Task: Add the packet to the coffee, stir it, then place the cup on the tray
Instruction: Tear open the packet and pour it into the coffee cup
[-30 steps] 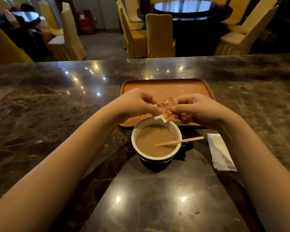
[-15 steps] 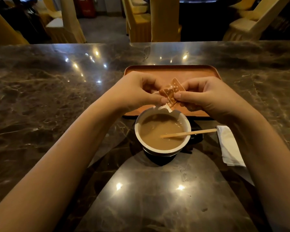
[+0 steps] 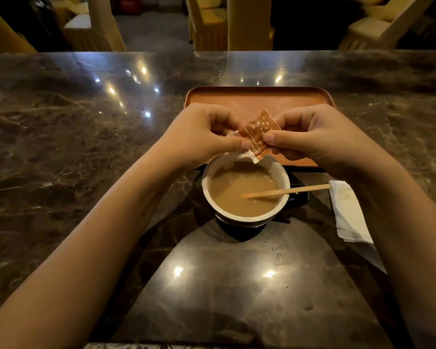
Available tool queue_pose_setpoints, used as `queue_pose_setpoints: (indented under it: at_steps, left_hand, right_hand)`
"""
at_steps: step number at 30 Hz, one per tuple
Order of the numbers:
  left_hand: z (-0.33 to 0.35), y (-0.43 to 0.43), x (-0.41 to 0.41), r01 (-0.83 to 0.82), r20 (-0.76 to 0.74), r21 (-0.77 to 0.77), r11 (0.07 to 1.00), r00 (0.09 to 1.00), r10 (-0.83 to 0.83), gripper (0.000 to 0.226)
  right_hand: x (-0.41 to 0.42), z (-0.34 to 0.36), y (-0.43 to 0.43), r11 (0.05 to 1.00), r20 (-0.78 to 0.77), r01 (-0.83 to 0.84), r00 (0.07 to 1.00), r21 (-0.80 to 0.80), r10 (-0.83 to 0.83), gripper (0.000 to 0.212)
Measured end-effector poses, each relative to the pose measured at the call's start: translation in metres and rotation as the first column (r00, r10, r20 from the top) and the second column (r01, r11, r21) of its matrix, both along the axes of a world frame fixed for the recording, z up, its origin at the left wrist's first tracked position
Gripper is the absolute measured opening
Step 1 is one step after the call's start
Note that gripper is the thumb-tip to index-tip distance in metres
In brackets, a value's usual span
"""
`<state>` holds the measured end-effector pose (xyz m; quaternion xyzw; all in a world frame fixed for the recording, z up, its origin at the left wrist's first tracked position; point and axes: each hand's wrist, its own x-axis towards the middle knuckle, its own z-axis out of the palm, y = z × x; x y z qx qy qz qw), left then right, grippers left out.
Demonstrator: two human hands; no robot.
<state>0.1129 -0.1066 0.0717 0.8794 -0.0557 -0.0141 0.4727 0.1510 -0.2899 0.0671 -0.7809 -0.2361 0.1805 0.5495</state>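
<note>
Small orange star-printed paper packet point(image 3: 258, 133) pinched over white-rimmed cup of milky coffee point(image 3: 244, 190)
Left hand point(image 3: 202, 134) closed on left edge of packet, right hand point(image 3: 312, 137) closed on right edge; below, thin wooden stir stick point(image 3: 287, 191) leaning in cup on dark marble counter point(image 3: 61, 147), orange rectangular tray point(image 3: 257, 95) just behind, folded white napkin point(image 3: 350, 215) at right

The cup point(image 3: 246, 190) stands on the marble counter point(image 3: 86, 147), just in front of the tray point(image 3: 259, 96). A wooden stirrer point(image 3: 287, 191) lies across the cup's right rim, one end in the coffee point(image 3: 237, 195). Right of the cup lies a folded napkin point(image 3: 350, 212), the stirrer's outer end seemingly just touching it. Above the cup's far rim, the left hand point(image 3: 199, 134) and right hand point(image 3: 320, 137) pinch the packet point(image 3: 258, 134) between them. Covered chairs point(image 3: 247, 21) stand behind the counter.
</note>
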Motion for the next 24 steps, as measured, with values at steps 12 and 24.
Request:
queue_pose_setpoints:
  at_steps: [12,24]
  left_hand:
    - [-0.003,-0.0041,-0.0008,-0.016,0.048,-0.035,0.999,0.999,0.018,0.018]
    - [-0.0032,-0.0043,-0.0018,-0.013,0.083,-0.019,1.0,0.996,0.015,0.016]
  right_hand:
    - [-0.001,-0.0016,0.0007,0.999,0.053,0.052,0.997,-0.003,-0.051,0.011]
    - [-0.0016,-0.0018,0.0003,0.999,0.066,0.05,0.997,-0.016,-0.049,0.008]
